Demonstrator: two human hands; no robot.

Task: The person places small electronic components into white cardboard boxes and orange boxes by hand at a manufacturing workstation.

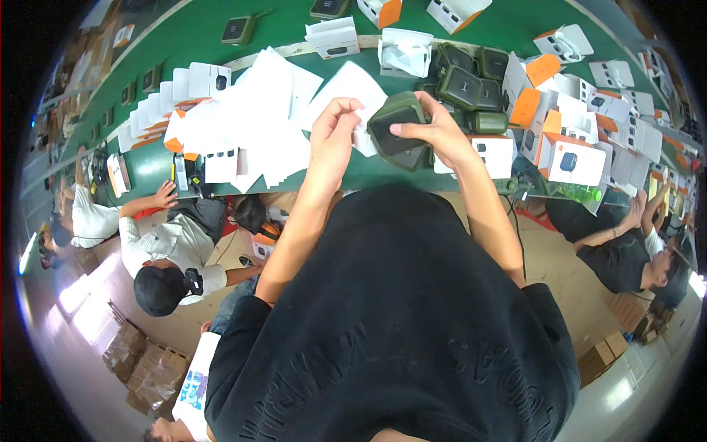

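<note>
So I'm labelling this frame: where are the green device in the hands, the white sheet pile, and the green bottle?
green device (396,132), head view, dark front face.
white sheet pile (258,125), head view, middle sheet.
green bottle (578,194), head view, its body.

Factory packing line, long green conveyor table (221,44) crowded with white-and-orange cartons (571,158), loose white leaflets (265,110), dark green box-shaped devices (464,85), seated co-workers (173,254) alongside, probably stacked cardboard cases (143,365) on the floor

Matt olive rubbery-looking speaker (398,132), thin white paper sheets (272,103), smooth green table (184,37), glossy cardboard boxes (571,158).
</note>
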